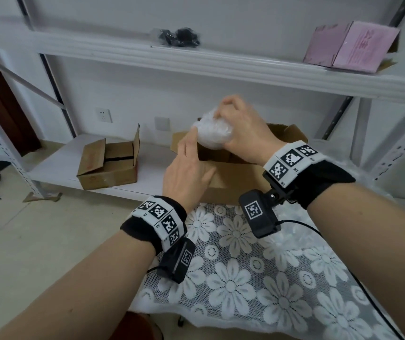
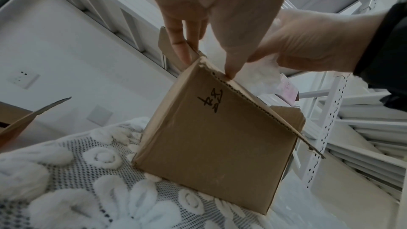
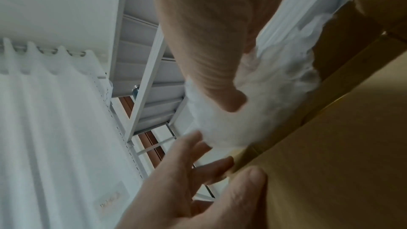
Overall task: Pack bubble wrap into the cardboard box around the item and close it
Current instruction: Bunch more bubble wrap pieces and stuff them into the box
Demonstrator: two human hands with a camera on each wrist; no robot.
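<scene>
An open brown cardboard box [image 1: 230,177] [image 2: 211,145] [image 3: 343,154] stands on a lace-covered surface, flaps up. My right hand [image 1: 243,126] [image 2: 308,41] [image 3: 211,50] grips a crumpled wad of clear bubble wrap [image 1: 212,132] [image 2: 267,74] [image 3: 259,104] just above the box's opening. My left hand [image 1: 186,163] [image 2: 211,23] [image 3: 198,180] has straight fingers at the box's left top edge, its thumb resting on the near wall and a fingertip touching the wad. The inside of the box and the item are hidden.
A second open cardboard box [image 1: 110,163] sits on the low white shelf [image 1: 56,165] to the left. A pink box [image 1: 351,46] and black items [image 1: 179,36] lie on the upper shelf. The lace floral cloth [image 1: 257,266] covers the surface near me. More bubble wrap [image 1: 351,168] lies at right.
</scene>
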